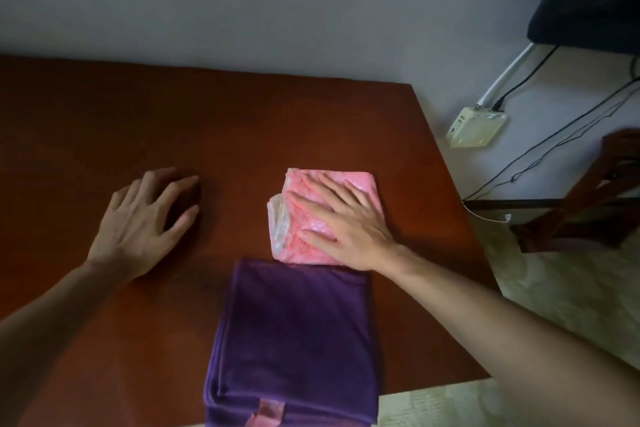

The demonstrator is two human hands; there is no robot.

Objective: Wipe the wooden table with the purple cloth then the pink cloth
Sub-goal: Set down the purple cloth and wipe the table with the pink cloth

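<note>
On the wooden table [104, 121] against a grey wall [277, 3], the right hand [349, 229] pressed flat-fingered on the pink cloth [311, 184] while the left hand [138, 225] rested spread, holding nothing.

Wooden table [104, 121] — folded purple cloth [294, 340] at its near edge, pink cloth [298, 239] just beyond.

Dim, soft, slightly blurred; wide-angle edge distortion.

Wooden table [104, 121] smooth, semi-gloss; pink cloth [308, 184] fluffy; purple cloth [294, 340] soft, matt.
</note>
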